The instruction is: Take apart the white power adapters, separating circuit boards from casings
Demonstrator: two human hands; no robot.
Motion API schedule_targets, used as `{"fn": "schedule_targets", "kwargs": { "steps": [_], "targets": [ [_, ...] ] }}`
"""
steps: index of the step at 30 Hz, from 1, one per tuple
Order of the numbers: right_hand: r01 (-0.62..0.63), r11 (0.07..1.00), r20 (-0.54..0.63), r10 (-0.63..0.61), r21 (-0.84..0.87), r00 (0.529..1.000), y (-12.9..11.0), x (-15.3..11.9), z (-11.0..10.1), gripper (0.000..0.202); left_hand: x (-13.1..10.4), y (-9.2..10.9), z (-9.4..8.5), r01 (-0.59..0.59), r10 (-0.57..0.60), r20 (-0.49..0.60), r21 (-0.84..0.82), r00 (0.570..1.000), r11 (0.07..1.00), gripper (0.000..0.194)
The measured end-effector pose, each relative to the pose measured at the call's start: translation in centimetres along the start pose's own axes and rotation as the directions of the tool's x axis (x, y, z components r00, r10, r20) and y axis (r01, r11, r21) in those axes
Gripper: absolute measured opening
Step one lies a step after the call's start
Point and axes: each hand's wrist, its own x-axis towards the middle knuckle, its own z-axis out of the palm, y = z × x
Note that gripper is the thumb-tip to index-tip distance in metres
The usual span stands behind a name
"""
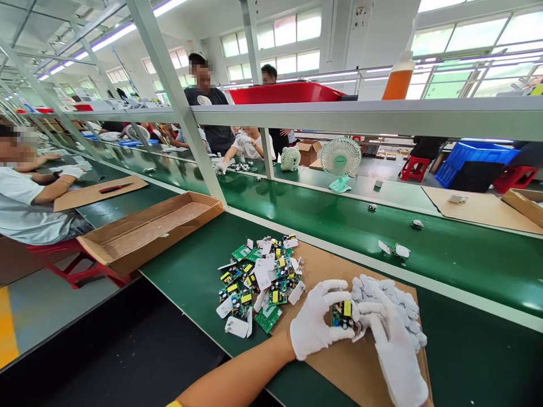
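My left hand (316,322), in a white glove, grips a small circuit board (341,314) with a yellow component by its edges between thumb and fingers. My gloved right hand (392,339) is bent at the board's right side, its fingertips together near some thin wires; what they pinch is hidden. Just behind the right hand lies a heap of small white plastic pieces (409,308) on a cardboard sheet (335,367). To the left of my hands is a pile of circuit boards (278,277), several joined to white plug plates.
A shallow cardboard tray (148,232) stands at the left. Beyond my bench runs a green conveyor belt (305,209) carrying small boards (401,251). A mint fan (340,161) stands across it. A shelf beam (360,118) crosses above, and co-workers sit left and opposite.
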Motion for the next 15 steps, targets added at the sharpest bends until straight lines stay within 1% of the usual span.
{"fn": "schedule_targets", "kwargs": {
  "steps": [1, 2, 3, 4, 5, 6, 7, 8, 10, 11, 12, 14, 15],
  "targets": [
    [-0.088, 0.995, 0.025, 0.087, 0.038, 0.996, 0.0, 0.2, -0.3, 0.044, 0.1, -0.1, -0.1, -0.007, 0.008, 0.015, -0.061, 1.000, 0.998, 0.059],
    [-0.196, 0.976, 0.077, 0.190, 0.089, 0.979, -0.1, 0.3, -0.6, 0.047, 0.1, -0.2, -0.3, -0.018, 0.022, 0.033, -0.120, 0.999, 0.993, 0.061],
    [-0.308, 0.941, 0.162, 0.285, 0.141, 0.945, -0.2, 0.4, -0.9, 0.052, 0.2, -0.3, -0.3, -0.029, 0.038, 0.048, -0.172, 0.998, 0.985, 0.063],
    [-0.402, 0.897, 0.276, 0.345, 0.185, 0.897, -0.4, 0.4, -1.1, 0.059, 0.3, -0.3, -0.4, -0.040, 0.054, 0.060, -0.214, 0.997, 0.976, 0.064],
    [-0.457, 0.863, 0.389, 0.354, 0.216, 0.851, -0.5, 0.4, -1.2, 0.066, 0.3, -0.3, -0.4, -0.049, 0.067, 0.067, -0.243, 0.996, 0.969, 0.065],
    [-0.479, 0.844, 0.477, 0.328, 0.240, 0.816, -0.6, 0.3, -1.2, 0.071, 0.4, -0.3, -0.3, -0.057, 0.077, 0.070, -0.257, 0.995, 0.965, 0.066],
    [-0.467, 0.844, 0.533, 0.275, 0.265, 0.800, -0.7, 0.1, -1.1, 0.072, 0.3, -0.2, -0.3, -0.063, 0.085, 0.076, -0.253, 0.993, 0.965, 0.067],
    [-0.430, 0.854, 0.557, 0.213, 0.293, 0.803, -0.8, -0.1, -1.0, 0.069, 0.3, -0.2, -0.2, -0.068, 0.091, 0.088, -0.233, 0.992, 0.970, 0.067],
    [-0.359, 0.869, 0.548, 0.128, 0.340, 0.827, -0.7, -0.5, -0.5, 0.056, 0.1, -0.2, 0.0, -0.078, 0.099, 0.127, -0.161, 0.987, 0.984, 0.067],
    [-0.326, 0.880, 0.523, 0.109, 0.344, 0.845, -0.6, -0.7, -0.3, 0.050, 0.0, -0.2, 0.0, -0.085, 0.103, 0.148, -0.122, 0.984, 0.989, 0.069],
    [-0.257, 0.913, 0.482, 0.078, 0.318, 0.873, -0.4, -0.8, -0.2, 0.044, 0.0, -0.2, 0.0, -0.095, 0.109, 0.170, -0.089, 0.979, 0.991, 0.072],
    [-0.033, 0.983, 0.358, -0.035, 0.181, 0.933, 0.1, -0.9, 0.0, 0.033, 0.1, -0.3, -0.1, -0.130, 0.138, 0.212, -0.053, 0.967, 0.990, 0.078],
    [0.091, 0.992, 0.289, -0.112, 0.085, 0.951, 0.4, -0.9, -0.1, 0.029, 0.1, -0.3, -0.2, -0.152, 0.158, 0.236, -0.043, 0.959, 0.987, 0.079]
  ]
}}
